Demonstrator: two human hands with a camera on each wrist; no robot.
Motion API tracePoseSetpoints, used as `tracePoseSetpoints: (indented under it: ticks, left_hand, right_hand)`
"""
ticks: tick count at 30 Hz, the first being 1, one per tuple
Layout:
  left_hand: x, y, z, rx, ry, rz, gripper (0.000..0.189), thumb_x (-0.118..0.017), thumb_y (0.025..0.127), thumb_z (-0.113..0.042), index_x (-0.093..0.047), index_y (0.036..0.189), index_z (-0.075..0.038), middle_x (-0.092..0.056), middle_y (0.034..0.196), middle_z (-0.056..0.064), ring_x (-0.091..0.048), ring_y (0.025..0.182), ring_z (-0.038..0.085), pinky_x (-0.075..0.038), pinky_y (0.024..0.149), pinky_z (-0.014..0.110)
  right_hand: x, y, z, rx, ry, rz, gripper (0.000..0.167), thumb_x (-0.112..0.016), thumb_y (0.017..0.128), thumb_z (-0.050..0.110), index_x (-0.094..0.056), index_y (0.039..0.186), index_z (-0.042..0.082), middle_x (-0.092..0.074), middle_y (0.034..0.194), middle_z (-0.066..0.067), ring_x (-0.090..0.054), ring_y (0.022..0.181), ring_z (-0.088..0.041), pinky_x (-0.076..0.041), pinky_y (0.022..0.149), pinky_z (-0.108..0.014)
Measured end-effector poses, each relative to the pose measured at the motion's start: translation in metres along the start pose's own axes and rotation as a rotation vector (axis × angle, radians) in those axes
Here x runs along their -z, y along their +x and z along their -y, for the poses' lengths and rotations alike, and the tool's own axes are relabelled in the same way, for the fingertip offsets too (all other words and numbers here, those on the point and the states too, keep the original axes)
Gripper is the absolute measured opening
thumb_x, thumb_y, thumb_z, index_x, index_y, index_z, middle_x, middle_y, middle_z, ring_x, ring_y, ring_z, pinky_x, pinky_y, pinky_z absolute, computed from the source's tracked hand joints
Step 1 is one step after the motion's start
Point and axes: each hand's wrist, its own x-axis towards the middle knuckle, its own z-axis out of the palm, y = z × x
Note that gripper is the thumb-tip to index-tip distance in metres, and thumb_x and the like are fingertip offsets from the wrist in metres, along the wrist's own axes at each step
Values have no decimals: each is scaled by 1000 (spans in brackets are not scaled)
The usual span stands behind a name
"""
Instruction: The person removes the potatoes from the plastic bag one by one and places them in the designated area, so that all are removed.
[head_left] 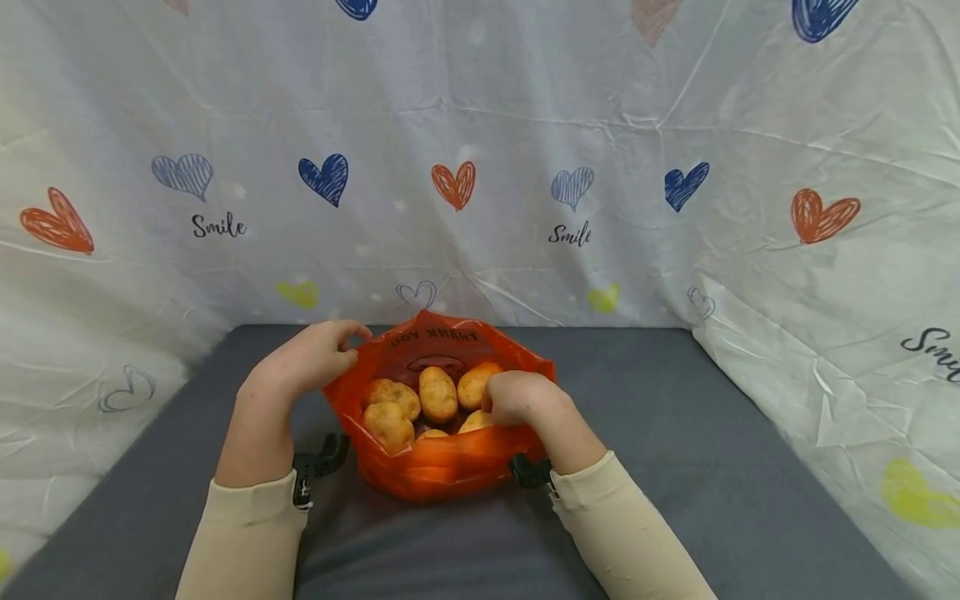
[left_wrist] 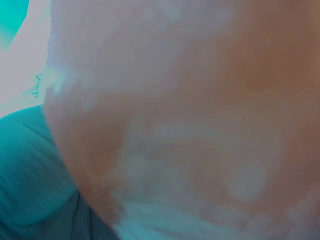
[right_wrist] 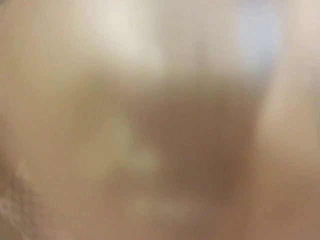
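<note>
An orange plastic bag (head_left: 427, 475) printed "THANK YOU" stands with its mouth spread wide in the head view. Several potatoes (head_left: 438, 395) lie inside it. My left hand (head_left: 315, 354) holds the bag's left rim between thumb and bent fingers. Over the right part of the mouth, my right hand (head_left: 525, 398) reaches in with bent fingers, beside a potato (head_left: 474, 385); its fingertips are hidden, so I cannot tell whether it grips one. In the left wrist view, the bag's film (left_wrist: 190, 125) fills most of the picture, oddly tinted. The right wrist view is only a blur.
The bag stands on a dark grey table (head_left: 645, 467). Behind and beside the table hangs a white curtain (head_left: 510, 75) with printed hearts and "Smile" lettering. A dark wrist mount (head_left: 322, 457) sits on the left wrist, and another (head_left: 529, 472) on the right wrist touches the bag's front.
</note>
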Motion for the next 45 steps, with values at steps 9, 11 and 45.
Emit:
tracePoseSetpoints:
  ticks: [9,11,45]
  left_hand:
    - [0,1,-2,2,8,5,42,-49,98,-7,-58,139,-2,-62,98,14,-60,81,26,-52,71,39]
    - [-1,2,-2,2,8,6,42,-49,98,-7,-58,138,-2,-62,97,14,-60,81,26,-51,70,39]
    - [-1,1,0,-20,2,2,41,-47,99,-6,-57,138,-1,-59,89,12,-57,77,24,-48,66,37]
  right_hand:
    - [-1,2,-1,16,31,27,14,-67,92,5,-65,82,14,-42,71,2,-37,67,-16,-32,63,-31]
    - [-2,3,-1,21,36,34,12,-67,92,3,-68,89,15,-46,75,1,-40,69,-16,-33,65,-31]
    - [30,-41,-2,137,163,-333,49,-89,80,35,-71,121,15,-66,102,8,-59,92,-14,-49,85,-34]
